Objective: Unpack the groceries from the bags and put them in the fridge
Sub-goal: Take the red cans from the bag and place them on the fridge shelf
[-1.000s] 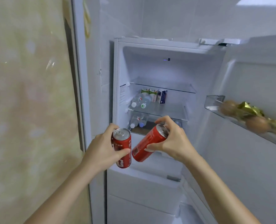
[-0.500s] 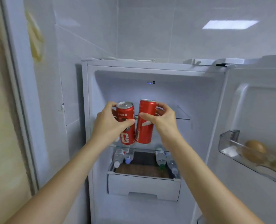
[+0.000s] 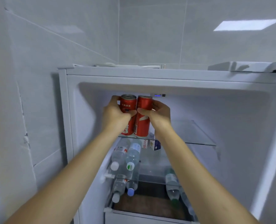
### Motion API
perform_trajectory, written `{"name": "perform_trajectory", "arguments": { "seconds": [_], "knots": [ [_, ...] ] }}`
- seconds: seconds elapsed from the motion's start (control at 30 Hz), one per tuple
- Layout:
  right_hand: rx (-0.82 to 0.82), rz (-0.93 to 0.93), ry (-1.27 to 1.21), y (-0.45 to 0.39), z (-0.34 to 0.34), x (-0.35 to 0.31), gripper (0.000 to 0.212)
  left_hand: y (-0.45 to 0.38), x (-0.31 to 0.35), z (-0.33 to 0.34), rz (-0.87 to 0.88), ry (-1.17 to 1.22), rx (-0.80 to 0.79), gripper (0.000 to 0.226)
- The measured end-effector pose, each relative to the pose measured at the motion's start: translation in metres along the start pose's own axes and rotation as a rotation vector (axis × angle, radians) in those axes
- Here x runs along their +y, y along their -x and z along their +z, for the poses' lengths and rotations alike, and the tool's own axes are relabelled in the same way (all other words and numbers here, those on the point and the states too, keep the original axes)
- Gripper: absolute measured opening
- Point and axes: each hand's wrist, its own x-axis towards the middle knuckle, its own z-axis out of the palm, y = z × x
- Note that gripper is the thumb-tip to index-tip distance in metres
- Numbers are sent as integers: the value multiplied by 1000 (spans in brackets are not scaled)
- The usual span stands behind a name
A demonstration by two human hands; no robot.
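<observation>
**Two red cans at the top shelf, one in each hand**

White tiled walls all round, glossy, a ceiling light panel reflected up and to the right of the hands. Below that, the open fridge, white plastic shell, smooth rounded liner inside, a small blue indicator light just above and right of the cans.

Both arms reach in side by side. The left hand is wrapped round the left can, fingers curled behind it, thumb across the front. The right hand grips the right can the same way, thumb in front, fingers behind. The thumbs nearly meet in the middle. The cans are upright, touching along their sides, slim red aluminium cylinders with silver rims and white lettering. Their bases sit right at the front edge of the clear glass shelf, which stretches off to the right of the hands; whether they rest on it or hover just over it, I cannot tell.

Below the wrists, on the next shelf down, clear plastic water bottles lie on their sides, caps towards the camera, with small cartons behind them. Lower still, more bottles lie on another glass shelf over a drawer
</observation>
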Motion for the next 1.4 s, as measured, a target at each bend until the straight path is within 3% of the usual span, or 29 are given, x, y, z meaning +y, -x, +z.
{"name": "perform_trajectory", "arguments": {
  "seconds": [0.27,0.53,0.8,1.1,1.23,1.3,1.4],
  "knots": [
    [-22,-18,36,-53,13,32,29,-52,-26,33,-57,-134,-33,58],
    [61,73,314,-122,19,62,66,-97,-54,74,-6,-92,-98,59],
    [86,46,506,-163,27,77,29,-138,-67,113,-52,-285,-55,62],
    [118,40,566,-174,36,86,33,-150,-80,133,-140,-323,-89,50],
    [100,68,515,-161,38,80,24,-139,-86,131,-168,-304,-131,72],
    [96,68,490,-143,38,73,21,-126,-88,123,-170,-281,-113,71],
    [50,76,573,-105,33,66,35,-98,-86,104,-146,-316,-130,64]
  ]
}}
